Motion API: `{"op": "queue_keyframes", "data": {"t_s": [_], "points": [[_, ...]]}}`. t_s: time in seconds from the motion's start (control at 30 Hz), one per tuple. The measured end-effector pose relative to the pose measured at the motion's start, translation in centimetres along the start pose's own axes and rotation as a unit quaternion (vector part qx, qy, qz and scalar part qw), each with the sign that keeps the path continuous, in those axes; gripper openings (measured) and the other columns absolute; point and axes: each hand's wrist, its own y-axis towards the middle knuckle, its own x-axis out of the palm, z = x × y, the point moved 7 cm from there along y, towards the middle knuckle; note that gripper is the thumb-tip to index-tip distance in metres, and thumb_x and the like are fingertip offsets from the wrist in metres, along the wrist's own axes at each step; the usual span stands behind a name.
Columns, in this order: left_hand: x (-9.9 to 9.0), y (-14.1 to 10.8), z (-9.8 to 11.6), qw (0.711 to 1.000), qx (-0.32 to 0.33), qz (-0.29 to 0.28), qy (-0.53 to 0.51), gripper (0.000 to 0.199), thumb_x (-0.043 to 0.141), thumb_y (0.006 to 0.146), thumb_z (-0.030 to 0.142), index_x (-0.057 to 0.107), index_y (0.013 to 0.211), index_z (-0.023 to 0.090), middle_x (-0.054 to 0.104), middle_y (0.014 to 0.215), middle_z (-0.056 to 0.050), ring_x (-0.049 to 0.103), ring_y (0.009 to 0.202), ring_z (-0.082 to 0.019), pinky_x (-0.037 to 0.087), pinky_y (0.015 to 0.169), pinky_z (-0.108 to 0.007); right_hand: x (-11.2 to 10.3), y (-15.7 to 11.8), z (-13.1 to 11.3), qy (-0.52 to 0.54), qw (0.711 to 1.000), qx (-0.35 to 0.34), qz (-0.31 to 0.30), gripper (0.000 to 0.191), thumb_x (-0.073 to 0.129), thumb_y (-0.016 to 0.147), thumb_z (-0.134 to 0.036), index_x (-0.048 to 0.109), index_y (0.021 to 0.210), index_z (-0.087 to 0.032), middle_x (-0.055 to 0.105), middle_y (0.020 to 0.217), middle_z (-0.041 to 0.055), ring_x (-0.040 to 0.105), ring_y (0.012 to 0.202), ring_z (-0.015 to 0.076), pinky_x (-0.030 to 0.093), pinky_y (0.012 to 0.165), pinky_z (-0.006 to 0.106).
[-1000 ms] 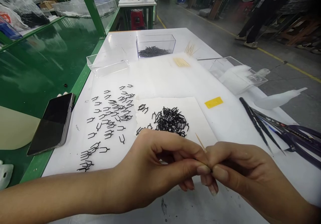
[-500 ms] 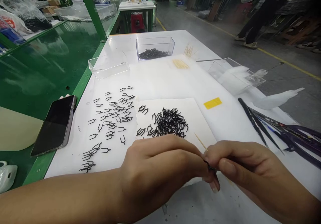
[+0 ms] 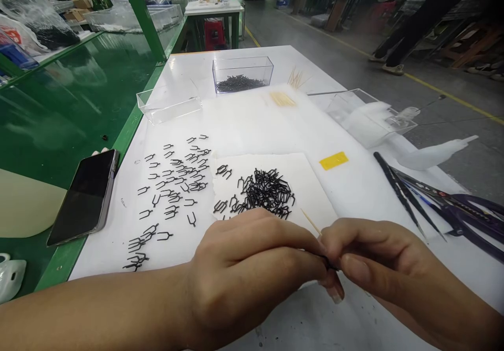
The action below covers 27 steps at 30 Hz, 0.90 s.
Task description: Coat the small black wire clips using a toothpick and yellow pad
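The left hand (image 3: 252,272) and right hand (image 3: 374,267) meet fingertip to fingertip, both pinched on a small black clip (image 3: 328,262); the toothpick (image 3: 311,222) in the right hand slants up to the left.

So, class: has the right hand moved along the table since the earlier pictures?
No. The right hand keeps its place just below the paper sheet, pinching a toothpick.

Phone (image 3: 84,196) at table's left edge; tweezers (image 3: 399,193) right; clear box (image 3: 242,73) w/ black bits at back.
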Motion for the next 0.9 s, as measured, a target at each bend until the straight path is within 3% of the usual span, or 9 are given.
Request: {"op": "queue_keyframes", "data": {"t_s": [0.13,0.3,0.47,0.73,0.9], "points": [[0.05,-0.13,-0.14,1.0,0.0,-0.009,0.004,0.017,0.065,0.091,-0.004,0.07,0.101,0.01,0.075,0.105,-0.005,0.069,0.091,-0.009,0.057,0.086,-0.015,0.14,0.24,0.05,-0.002,0.998,-0.029,-0.055,0.007,0.082,0.083,-0.033,0.08,0.081,-0.026,0.073,0.07,0.0009,0.068,0.066,0.0145,0.059,0.067,0.026],[-0.01,-0.25,0.01,1.0,0.011,-0.022,0.012,0.014,0.063,0.094,0.001,0.071,0.101,0.01,0.076,0.104,-0.006,0.07,0.092,-0.01,0.058,0.087,-0.014,0.1,0.27,0.2,0.004,0.997,-0.036,-0.073,0.003,0.081,0.085,-0.03,0.082,0.084,-0.027,0.072,0.071,0.0003,0.067,0.066,0.0124,0.058,0.068,0.023],[-0.1,-0.26,0.31,0.998,0.01,-0.045,0.037,0.012,0.062,0.096,0.006,0.072,0.101,0.009,0.077,0.106,-0.006,0.07,0.099,-0.008,0.052,0.098,-0.008,0.16,0.16,0.13,-0.006,0.997,-0.039,-0.07,0.002,0.082,0.084,-0.03,0.082,0.083,-0.027,0.071,0.069,0.0003,0.066,0.065,0.0129,0.059,0.068,0.024],[-0.47,0.01,0.72,0.997,0.037,-0.025,0.067,0.02,0.055,0.101,0.009,0.073,0.095,0.007,0.078,0.099,-0.008,0.073,0.092,-0.01,0.055,0.093,-0.01,-0.15,0.22,0.03,-0.024,0.997,-0.048,-0.053,0.005,0.083,0.082,-0.031,0.082,0.082,-0.026,0.07,0.067,0.0008,0.066,0.062,0.0143,0.06,0.065,0.027],[-0.07,-0.02,0.79,0.992,0.049,-0.062,0.103,0.014,0.057,0.1,0.009,0.071,0.102,0.006,0.078,0.104,-0.008,0.07,0.101,-0.009,0.053,0.098,-0.01,0.01,0.21,0.13,-0.01,0.997,-0.042,-0.061,0.001,0.083,0.083,-0.027,0.082,0.083,-0.026,0.071,0.068,-0.0002,0.067,0.064,0.0126,0.059,0.068,0.023]]}}
